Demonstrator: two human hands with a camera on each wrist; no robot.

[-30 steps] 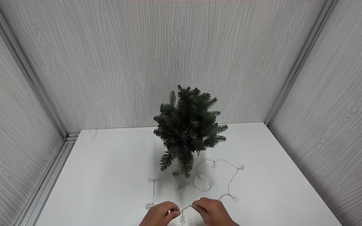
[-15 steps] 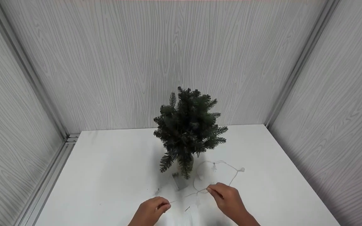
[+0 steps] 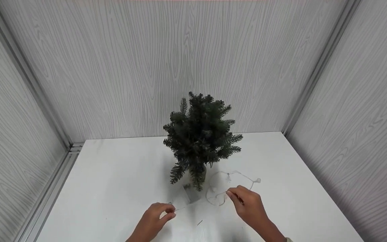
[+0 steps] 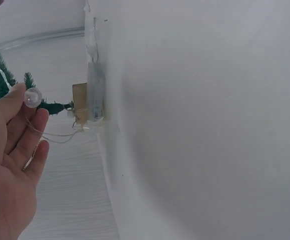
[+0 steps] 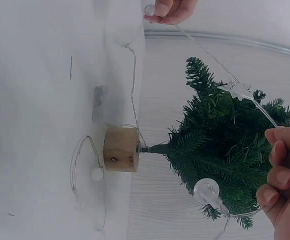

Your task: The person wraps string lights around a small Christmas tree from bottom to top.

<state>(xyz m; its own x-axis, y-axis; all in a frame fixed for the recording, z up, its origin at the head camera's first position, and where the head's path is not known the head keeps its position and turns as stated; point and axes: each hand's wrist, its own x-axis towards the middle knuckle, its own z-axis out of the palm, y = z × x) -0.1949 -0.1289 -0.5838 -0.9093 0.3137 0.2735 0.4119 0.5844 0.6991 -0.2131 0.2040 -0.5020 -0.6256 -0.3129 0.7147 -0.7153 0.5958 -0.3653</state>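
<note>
Your left hand and right hand have spread farther apart. Both pinch the light string (a clear star sits between).

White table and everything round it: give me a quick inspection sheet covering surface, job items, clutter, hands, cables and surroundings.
Surface: white table, no spill seen.
Job items: green tree, upright on a wooden base; light string; small pale box in front of the tree.
Clutter: thin dark line near the front; mark or sliver, cannot tell.
Hands: left hand and right hand each pinch the light string.
Cables: light string runs between the hands; more lies looped on the table.
Surroundings: grey wood-grain panels.
</note>
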